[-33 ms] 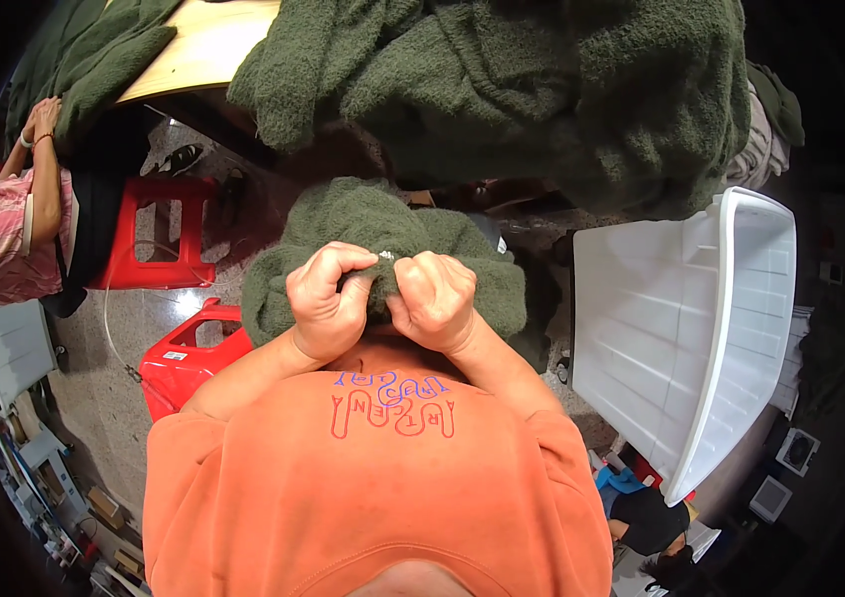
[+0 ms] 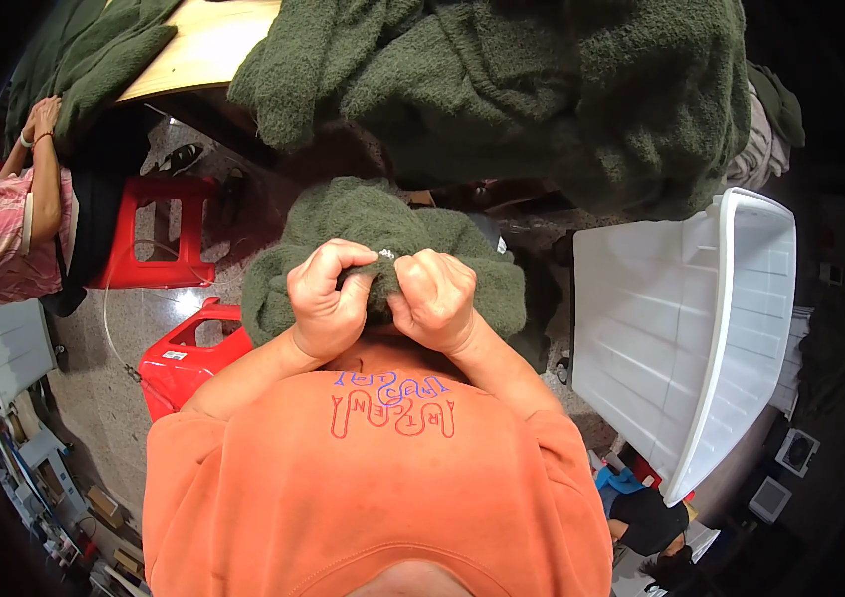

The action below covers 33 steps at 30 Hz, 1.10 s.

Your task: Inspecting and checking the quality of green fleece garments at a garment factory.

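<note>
A dark green fuzzy knit garment (image 2: pixel 343 214) lies bunched in my lap, beyond my chest. My left hand (image 2: pixel 328 301) is closed in a pinch on its near part, thumb and forefinger pressed together. Close beside it, my right hand (image 2: pixel 434 300) grips the same knit with curled fingers. A tiny whitish bit (image 2: pixel 385 255) shows between my two hands; it is too small to name. My fingertips are partly hidden by the hands and the folds of the knit.
More green knits (image 2: pixel 542 90) are heaped in front. A big white plastic bin (image 2: pixel 651 298) stands tilted at my right. Red stools (image 2: pixel 193 353) are on my left. Another person's hands (image 2: pixel 42 119) rest on green knit beside a wooden table (image 2: pixel 208 45); another person (image 2: pixel 651 522) is behind right.
</note>
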### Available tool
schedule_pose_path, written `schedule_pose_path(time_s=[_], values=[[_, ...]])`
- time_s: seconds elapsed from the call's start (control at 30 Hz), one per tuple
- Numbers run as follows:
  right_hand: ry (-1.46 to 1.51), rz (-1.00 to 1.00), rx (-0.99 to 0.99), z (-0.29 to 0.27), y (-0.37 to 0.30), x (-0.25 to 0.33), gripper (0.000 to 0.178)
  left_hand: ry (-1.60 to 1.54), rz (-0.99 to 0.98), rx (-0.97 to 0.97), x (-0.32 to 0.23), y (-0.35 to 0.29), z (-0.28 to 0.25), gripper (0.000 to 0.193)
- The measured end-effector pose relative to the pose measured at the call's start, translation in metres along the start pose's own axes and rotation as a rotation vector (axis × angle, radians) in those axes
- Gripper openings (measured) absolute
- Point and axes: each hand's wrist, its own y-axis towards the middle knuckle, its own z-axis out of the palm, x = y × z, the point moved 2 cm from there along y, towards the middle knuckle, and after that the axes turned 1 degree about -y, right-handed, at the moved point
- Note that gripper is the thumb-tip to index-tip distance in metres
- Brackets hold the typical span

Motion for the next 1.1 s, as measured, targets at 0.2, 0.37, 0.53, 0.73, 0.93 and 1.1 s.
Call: schedule_pose_path(time_s=[0.2,0.37,0.53,0.73,0.93,1.1], values=[[0.155,0.102,-0.048,-0.001,0.000,-0.001,0.023,-0.208,-0.138,0.210,0.009,0.006,-0.002,0.020],[0.349,0.198,-0.052,-0.002,-0.001,0.003,0.019,-0.108,0.088,0.149,0.002,0.007,-0.003,0.021],[0.344,0.211,-0.092,-0.003,-0.002,0.014,0.020,-0.044,0.208,0.044,-0.007,0.004,-0.002,0.024],[0.370,0.200,-0.110,-0.001,-0.002,0.019,0.020,-0.034,0.207,0.021,-0.011,0.004,-0.004,0.025],[0.242,0.120,-0.097,0.000,0.001,0.019,0.022,-0.056,0.147,-0.021,-0.005,0.004,0.000,0.024],[0.159,0.133,-0.087,-0.003,0.005,0.011,0.025,-0.202,-0.004,0.062,0.002,0.004,-0.001,0.016]])
